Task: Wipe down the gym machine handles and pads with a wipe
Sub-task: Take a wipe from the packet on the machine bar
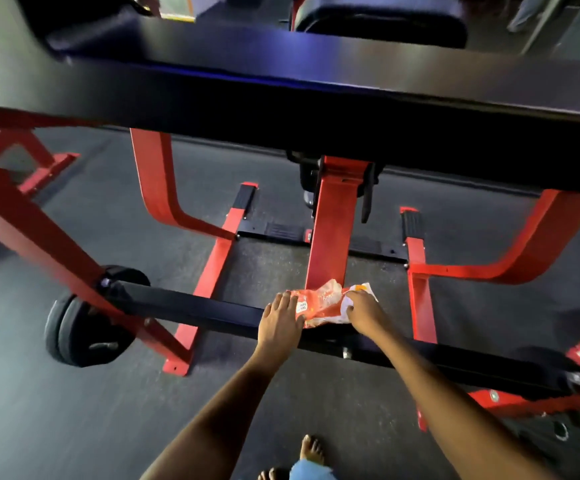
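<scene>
An orange and white pack of wipes (323, 304) lies on the machine's low black crossbar (191, 308), in front of the red centre post (331, 223). My left hand (279, 323) rests flat on the pack's left end, fingers straight. My right hand (364, 311) is at the pack's right end, its fingers curled onto the white flap there. A long black pad (281, 109) spans the view above, blurred. Another black pad (382, 19) shows at the top.
Red frame legs (209, 271) stand on the dark rubber floor on both sides. A black weight plate (84, 327) hangs at the crossbar's left end. My bare feet (311, 452) are at the bottom edge.
</scene>
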Demonstrator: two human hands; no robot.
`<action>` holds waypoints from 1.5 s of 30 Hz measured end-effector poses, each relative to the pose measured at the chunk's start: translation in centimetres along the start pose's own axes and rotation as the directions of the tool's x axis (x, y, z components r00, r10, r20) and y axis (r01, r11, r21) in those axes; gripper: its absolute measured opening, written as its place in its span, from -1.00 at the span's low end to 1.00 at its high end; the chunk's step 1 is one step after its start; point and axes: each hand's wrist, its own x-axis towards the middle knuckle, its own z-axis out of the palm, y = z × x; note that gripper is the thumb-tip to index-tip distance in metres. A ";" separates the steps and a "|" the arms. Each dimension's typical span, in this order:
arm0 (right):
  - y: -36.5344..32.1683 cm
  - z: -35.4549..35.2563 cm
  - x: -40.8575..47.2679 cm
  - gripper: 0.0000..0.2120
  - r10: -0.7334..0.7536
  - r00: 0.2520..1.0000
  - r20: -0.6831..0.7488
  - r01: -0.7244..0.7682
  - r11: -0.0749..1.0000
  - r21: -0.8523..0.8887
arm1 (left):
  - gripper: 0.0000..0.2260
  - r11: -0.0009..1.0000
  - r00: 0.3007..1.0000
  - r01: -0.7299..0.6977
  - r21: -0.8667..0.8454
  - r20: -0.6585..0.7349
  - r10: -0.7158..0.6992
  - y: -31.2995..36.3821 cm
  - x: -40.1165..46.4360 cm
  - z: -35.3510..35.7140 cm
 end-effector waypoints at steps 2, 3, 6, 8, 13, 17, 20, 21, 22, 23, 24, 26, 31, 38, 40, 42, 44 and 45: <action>0.0 0.4 1.5 -0.71 -0.049 0.999 0.001 0.049 0.999 -0.016 | -0.51 1.000 0.999 -0.006 -0.016 0.032 0.007 0.1 1.2 0.8; -0.2 0.6 2.1 -0.69 -0.058 0.998 0.007 0.058 0.998 -0.022 | -0.50 1.000 0.999 -0.009 -0.025 0.054 0.010 0.2 1.7 1.3; -0.7 1.4 3.5 -0.70 -0.114 0.993 0.019 0.115 0.992 -0.047 | -0.29 0.999 0.995 -0.002 -0.042 0.100 0.007 0.2 3.0 2.7; -0.9 2.0 4.1 -0.72 -0.139 0.990 0.014 0.140 0.987 -0.076 | -0.15 0.999 0.993 -0.009 -0.048 0.121 0.015 0.2 3.5 3.5; -0.8 3.0 5.1 -0.76 -0.133 0.991 0.008 0.133 0.978 -0.161 | -0.14 0.997 0.992 -0.008 -0.080 0.122 0.018 0.1 4.1 4.4; -0.5 3.6 5.6 -0.75 -0.142 0.990 0.000 0.140 0.977 -0.163 | -0.16 0.995 0.993 -0.030 -0.095 0.110 0.041 -0.2 4.2 5.2; -0.3 4.0 5.5 -0.77 -0.133 0.991 -0.005 0.130 0.974 -0.185 | -0.17 0.996 0.991 -0.044 -0.075 0.119 0.052 -0.4 4.1 5.7; -0.2 4.1 5.4 -0.77 -0.141 0.990 -0.017 0.136 0.977 -0.164 | -0.18 0.996 0.992 -0.045 -0.073 0.117 0.054 -0.5 4.0 5.9; -0.1 4.2 5.4 -0.77 -0.149 0.988 -0.034 0.143 0.980 -0.138 | -0.19 0.996 0.992 -0.049 -0.076 0.114 0.057 -0.6 4.0 6.0; 0.0 4.4 5.3 -0.77 -0.154 0.987 -0.043 0.148 0.982 -0.121 | -0.20 0.996 0.992 -0.054 -0.076 0.114 0.062 -0.6 4.0 6.1; 0.1 4.5 5.4 -0.76 -0.158 0.987 -0.038 0.152 0.980 -0.127 | -0.21 0.995 0.991 -0.061 -0.074 0.116 0.069 -0.7 4.0 6.2; 0.1 4.9 5.5 -0.73 -0.154 0.988 -0.006 0.150 0.972 -0.180 | -0.23 0.994 0.991 -0.073 -0.080 0.107 0.081 -0.8 4.0 6.4; 0.5 5.6 5.4 -0.77 -0.138 0.988 -0.070 0.135 0.990 -0.047 | -0.23 0.994 0.990 -0.078 -0.079 0.111 0.087 -0.9 3.9 6.6; 0.8 4.8 4.6 -0.93 0.103 0.962 -0.252 0.035 0.871 0.490 | -0.22 0.993 0.988 -0.088 -0.077 0.117 0.096 -1.1 3.9 6.6; 1.4 4.7 4.6 -0.88 -0.027 0.984 -0.179 0.095 0.919 0.382 | -0.22 0.993 0.988 -0.089 -0.076 0.118 0.098 -1.2 4.0 6.7; 2.1 4.7 5.0 -0.84 -0.142 0.982 -0.120 0.167 0.960 0.226 | -0.22 0.993 0.988 -0.098 -0.073 0.113 0.106 -1.3 4.0 6.9; 2.1 4.4 5.3 -0.82 -0.100 0.981 -0.167 0.142 0.955 0.261 | -0.22 0.992 0.988 -0.103 -0.065 0.111 0.110 -1.3 3.9 7.1; 1.8 4.1 5.3 -0.82 -0.024 0.979 -0.204 0.095 0.933 0.347 | -0.22 0.993 0.987 -0.100 -0.056 0.117 0.106 -1.3 3.8 7.1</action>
